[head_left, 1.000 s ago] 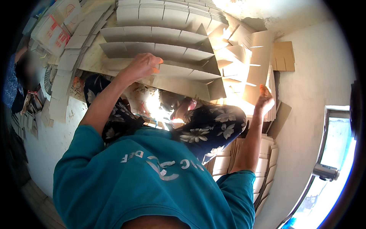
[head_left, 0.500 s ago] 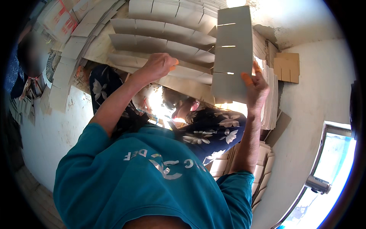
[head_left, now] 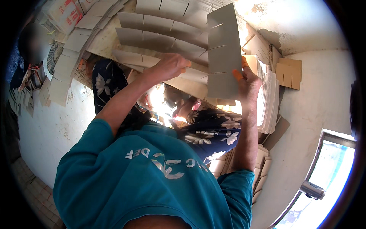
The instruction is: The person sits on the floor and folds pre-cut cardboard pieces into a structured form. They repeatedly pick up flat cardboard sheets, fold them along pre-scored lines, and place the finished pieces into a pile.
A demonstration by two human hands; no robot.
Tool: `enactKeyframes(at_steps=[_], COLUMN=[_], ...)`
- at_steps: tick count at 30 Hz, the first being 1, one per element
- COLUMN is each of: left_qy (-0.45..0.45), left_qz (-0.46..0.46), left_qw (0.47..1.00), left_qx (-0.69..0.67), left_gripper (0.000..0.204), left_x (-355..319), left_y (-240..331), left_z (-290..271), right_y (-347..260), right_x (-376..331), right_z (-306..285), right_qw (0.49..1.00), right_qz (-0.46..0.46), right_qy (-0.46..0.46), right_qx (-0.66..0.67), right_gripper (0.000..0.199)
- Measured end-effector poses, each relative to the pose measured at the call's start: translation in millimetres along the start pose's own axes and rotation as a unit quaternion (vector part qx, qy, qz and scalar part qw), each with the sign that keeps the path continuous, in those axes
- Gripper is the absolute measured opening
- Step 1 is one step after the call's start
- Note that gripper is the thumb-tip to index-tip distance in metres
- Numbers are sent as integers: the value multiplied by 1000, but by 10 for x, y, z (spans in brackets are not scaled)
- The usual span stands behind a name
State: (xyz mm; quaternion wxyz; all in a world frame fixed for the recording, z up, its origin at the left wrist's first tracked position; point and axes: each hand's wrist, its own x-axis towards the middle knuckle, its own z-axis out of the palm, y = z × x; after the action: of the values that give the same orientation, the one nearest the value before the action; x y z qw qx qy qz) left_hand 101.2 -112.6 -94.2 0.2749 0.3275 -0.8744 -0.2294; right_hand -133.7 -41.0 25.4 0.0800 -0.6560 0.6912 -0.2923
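Note:
My right hand (head_left: 249, 81), with orange covers on its thumb and a finger, grips a grey-brown slotted cardboard strip (head_left: 224, 57) by its right edge. The strip stands lengthwise, its short slots cut in from the left. Several similar slotted strips (head_left: 162, 40) stand on edge in rows running crosswise, with their right ends close to the held one. Over the nearest rows, my left hand (head_left: 170, 67) is closed, thumb and fingers pressed together. Whatever it may pinch is hidden; an orange cover shows at its fingertips.
A stack of cardboard sheets (head_left: 267, 97) stands just right of my right hand. More slotted sheets (head_left: 64, 72) lie in a row at left. Beyond the stack, a brown cardboard piece (head_left: 289, 73) leans against the wall. Another person (head_left: 19, 72) is at the far left.
My right hand has brought the strip left toward the rows, tilting it slightly. My left hand has moved right, nearer the held strip, still closed. The whole view has shifted a little.

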Motion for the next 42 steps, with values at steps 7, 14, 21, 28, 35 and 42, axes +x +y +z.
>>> enactKeyframes(at_steps=[7,14,21,28,35,42], left_qy=[9,-5,-17,-18,-52,44], left_qz=[-23,-42,-49,-48,-69,-20], left_qw=[1000,999,998,997,996,999], left_qx=[-12,-32,-23,-55,-32,-2], left_gripper=[20,20,17,20,24,35], left_x=[48,54,122,132,147,-54], left_y=[-22,-27,-13,-55,-26,71], left_z=[48,34,41,56,51,-160], right_y=[-7,147,385,-24,71,1565], right_x=[12,53,86,169,20,-245], right_z=[11,316,659,380,506,-226], right_qw=[998,971,980,952,946,938], right_qz=[32,43,-37,-78,-29,44], right_qy=[-39,-59,-195,-246,-301,113], right_qx=[-36,230,-19,-162,-115,-325], right_gripper=[37,22,23,25,23,37])
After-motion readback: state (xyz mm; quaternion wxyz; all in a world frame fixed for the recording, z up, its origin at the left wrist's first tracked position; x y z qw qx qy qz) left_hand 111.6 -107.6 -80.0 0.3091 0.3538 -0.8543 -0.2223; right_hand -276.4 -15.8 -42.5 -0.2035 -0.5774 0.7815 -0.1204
